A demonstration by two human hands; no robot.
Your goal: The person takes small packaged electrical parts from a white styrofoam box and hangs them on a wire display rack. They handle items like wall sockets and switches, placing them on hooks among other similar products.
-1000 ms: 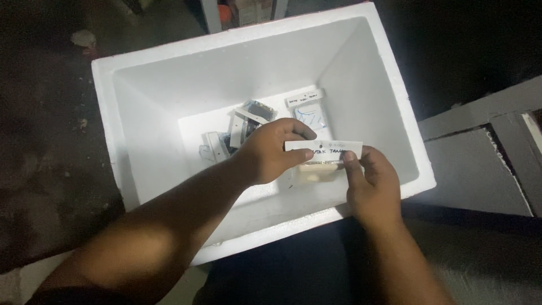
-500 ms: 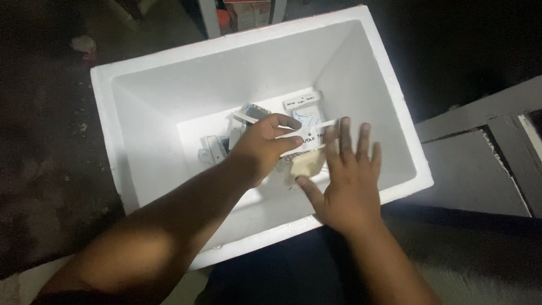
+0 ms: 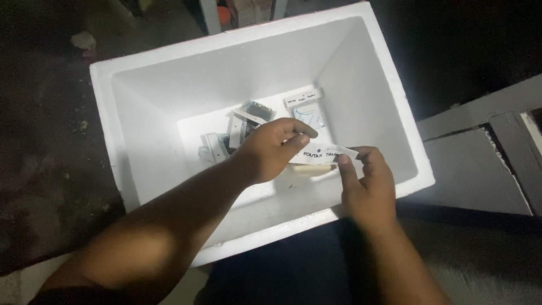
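Observation:
A white foam box stands open below me. Over its inside, my left hand and my right hand both pinch a small clear packet topped by a white paper label with handwriting. The left hand grips the label's left end, the right hand its right end. A pale lump hangs in the packet under the label. On the box floor lie several more labelled packets, one of them near the far right wall.
Dark ground surrounds the box. A grey framed panel lies to the right of the box. Metal legs and an orange object show beyond the box's far edge.
My right hand had let go and spread flat over the box half a second ago. Now it has curled back and pinches the label's right end.

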